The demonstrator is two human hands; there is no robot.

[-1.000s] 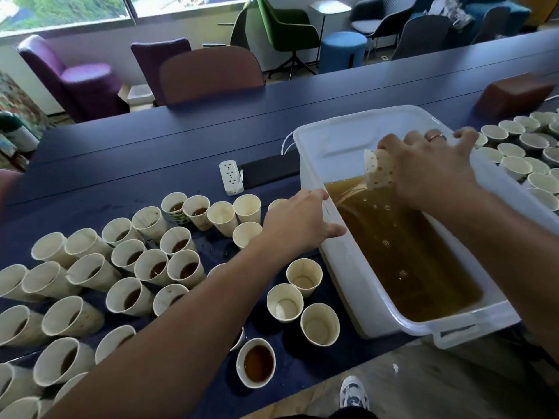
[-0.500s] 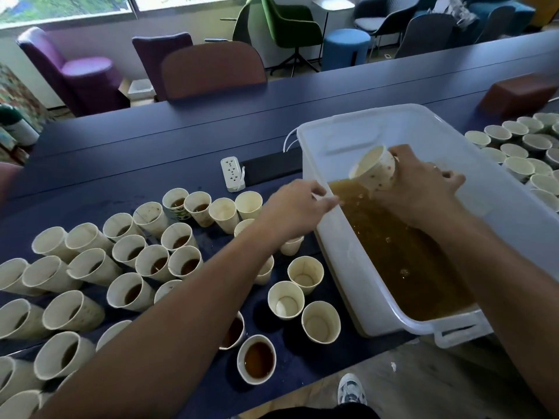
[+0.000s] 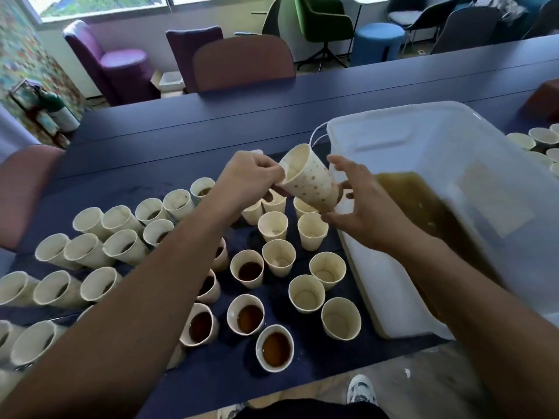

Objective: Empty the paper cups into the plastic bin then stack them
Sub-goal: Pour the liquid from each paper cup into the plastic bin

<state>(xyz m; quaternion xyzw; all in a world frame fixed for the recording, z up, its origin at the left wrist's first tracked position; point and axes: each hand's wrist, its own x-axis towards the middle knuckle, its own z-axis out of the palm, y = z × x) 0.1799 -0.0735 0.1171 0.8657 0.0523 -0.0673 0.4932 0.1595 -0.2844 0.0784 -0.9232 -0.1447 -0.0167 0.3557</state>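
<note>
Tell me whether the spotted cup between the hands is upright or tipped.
Tipped. The spotted cup leans with its mouth toward the left hand, base by the right hand; it looks empty.

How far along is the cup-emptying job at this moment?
Early to midway. Done: brown liquid pools in the plastic bin, and several empty cups stand beside it. In hand: both hands hold a spotted cup, tilted and empty. Left: many cups still hold liquid; no stack is visible.

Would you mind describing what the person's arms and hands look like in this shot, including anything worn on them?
Both forearms are bare up to the frame edge, with no sleeves, gloves or watch visible. The left hand and right hand show no ring or bracelet in this view, though some fingers are hidden. Below, dark clothing and a white sneaker appear.
</note>
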